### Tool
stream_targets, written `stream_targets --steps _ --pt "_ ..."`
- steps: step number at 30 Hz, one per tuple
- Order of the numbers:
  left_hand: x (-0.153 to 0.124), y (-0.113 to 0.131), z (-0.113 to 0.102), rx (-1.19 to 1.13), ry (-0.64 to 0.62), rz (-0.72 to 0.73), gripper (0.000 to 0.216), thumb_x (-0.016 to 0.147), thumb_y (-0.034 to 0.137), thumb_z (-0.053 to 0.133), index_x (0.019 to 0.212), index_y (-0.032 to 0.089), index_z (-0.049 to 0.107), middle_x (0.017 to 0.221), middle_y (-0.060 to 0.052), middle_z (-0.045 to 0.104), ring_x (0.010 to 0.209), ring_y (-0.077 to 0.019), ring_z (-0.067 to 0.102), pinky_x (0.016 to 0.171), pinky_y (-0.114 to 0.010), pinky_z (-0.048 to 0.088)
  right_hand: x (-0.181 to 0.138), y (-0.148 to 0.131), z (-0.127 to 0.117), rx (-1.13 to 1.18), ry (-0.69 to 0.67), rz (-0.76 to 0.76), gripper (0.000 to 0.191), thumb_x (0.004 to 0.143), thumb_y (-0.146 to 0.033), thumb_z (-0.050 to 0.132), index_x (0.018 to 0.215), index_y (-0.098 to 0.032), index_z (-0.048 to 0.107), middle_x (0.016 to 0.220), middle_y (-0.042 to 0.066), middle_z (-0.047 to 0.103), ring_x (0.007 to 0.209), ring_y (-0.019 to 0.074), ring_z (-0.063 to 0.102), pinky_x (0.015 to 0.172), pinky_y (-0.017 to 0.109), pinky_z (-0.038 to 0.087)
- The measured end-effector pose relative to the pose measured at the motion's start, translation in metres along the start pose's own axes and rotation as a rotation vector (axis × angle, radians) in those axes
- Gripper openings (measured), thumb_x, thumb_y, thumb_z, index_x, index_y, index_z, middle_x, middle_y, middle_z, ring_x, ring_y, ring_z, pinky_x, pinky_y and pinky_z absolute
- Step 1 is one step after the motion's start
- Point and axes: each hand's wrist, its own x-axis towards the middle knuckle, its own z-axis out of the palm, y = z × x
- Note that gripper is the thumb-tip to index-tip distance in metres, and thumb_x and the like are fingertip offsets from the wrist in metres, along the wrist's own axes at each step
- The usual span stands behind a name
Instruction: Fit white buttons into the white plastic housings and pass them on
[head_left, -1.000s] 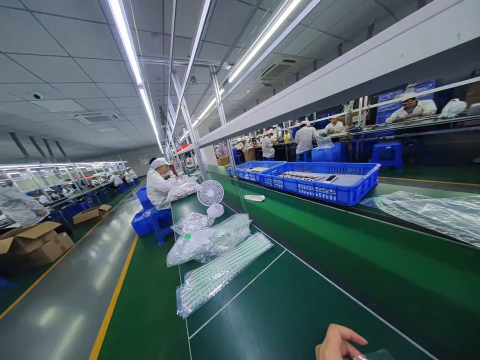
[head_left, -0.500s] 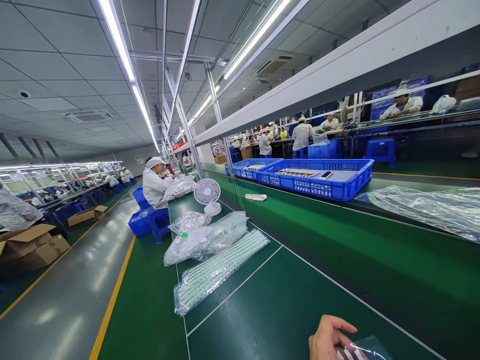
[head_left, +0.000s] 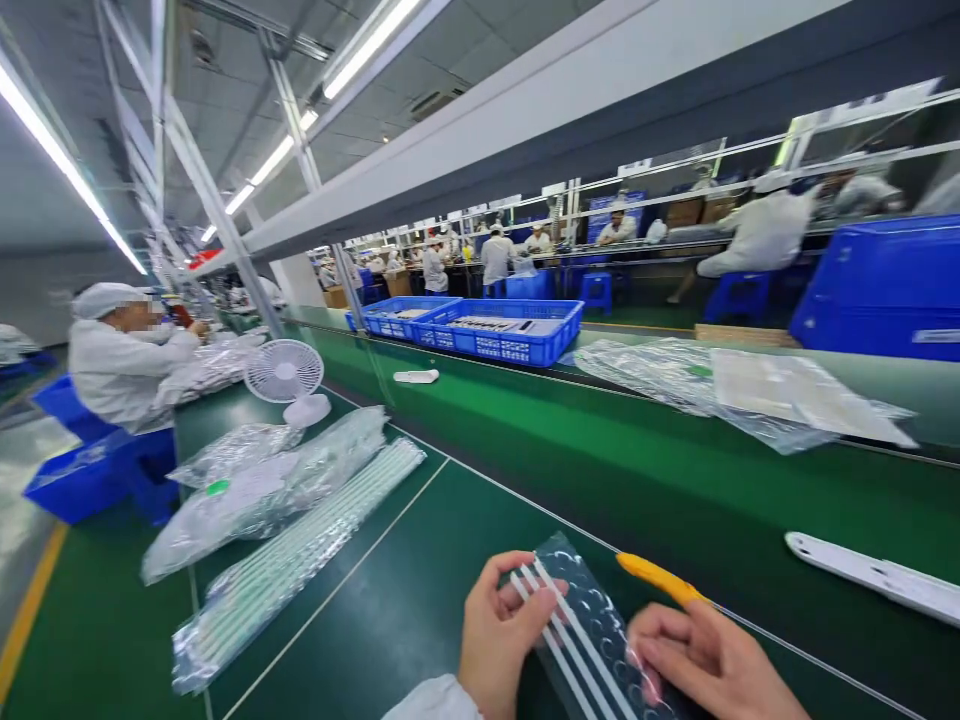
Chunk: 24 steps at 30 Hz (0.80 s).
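Above the green bench (head_left: 390,580), white strips (head_left: 592,652) are slanting downward.
Left hand (head_left: 499,628) is clasping them; right hand (head_left: 709,652) is pinching clear plastic (head_left: 591,598) between fingertips.

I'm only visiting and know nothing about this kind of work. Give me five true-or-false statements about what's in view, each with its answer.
1. The left hand holds white strips. True.
2. The white fan stands to the right of the blue baskets in the picture. False: it stands to their left.
3. A yellow object shows close to the right hand. True.
4. The seated person at the left edge wears a red cap. False: the cap is white.
5. A clear bag nearer than the fan bears a green mark. True.
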Motion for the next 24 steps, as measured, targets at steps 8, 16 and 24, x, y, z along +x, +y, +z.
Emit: stream_targets --steps 8,16,24 --pt "-0.007 0.001 0.002 -0.071 0.005 -0.063 0.049 0.047 0.034 0.082 0.081 0.013 0.054 0.062 -0.005 0.070 0.049 -0.0098 0.059 0.044 -0.019 0.045 -0.004 -0.006 0.006 0.038 -0.013 -0.024 0.034 0.066 -0.042 0.069 0.065 -0.020 0.043 0.061 -0.001 0.061 0.048 0.0115 0.054 0.051 0.027 0.040" --pt "-0.008 0.004 0.004 -0.092 0.019 -0.075 0.045 0.049 0.029 0.083 0.082 0.012 0.057 0.064 -0.005 0.070 0.048 -0.0101 0.059 0.045 -0.020 0.047 -0.009 -0.015 0.007 0.042 -0.050 0.005 0.027 0.071 -0.035 0.066 0.068 -0.018 0.045 0.064 -0.002 0.060 0.051 0.0099 0.055 0.055 0.025 0.039" --pt "-0.011 0.003 0.004 -0.089 -0.043 -0.132 0.038 0.046 0.030 0.084 0.074 0.013 0.065 0.064 -0.005 0.070 0.052 -0.0127 0.061 0.048 -0.021 0.048 -0.010 -0.023 0.010 0.050 -0.037 -0.022 0.029 0.069 -0.038 0.067 0.069 -0.018 0.045 0.065 -0.001 0.059 0.051 0.0109 0.055 0.054 0.027 0.041"
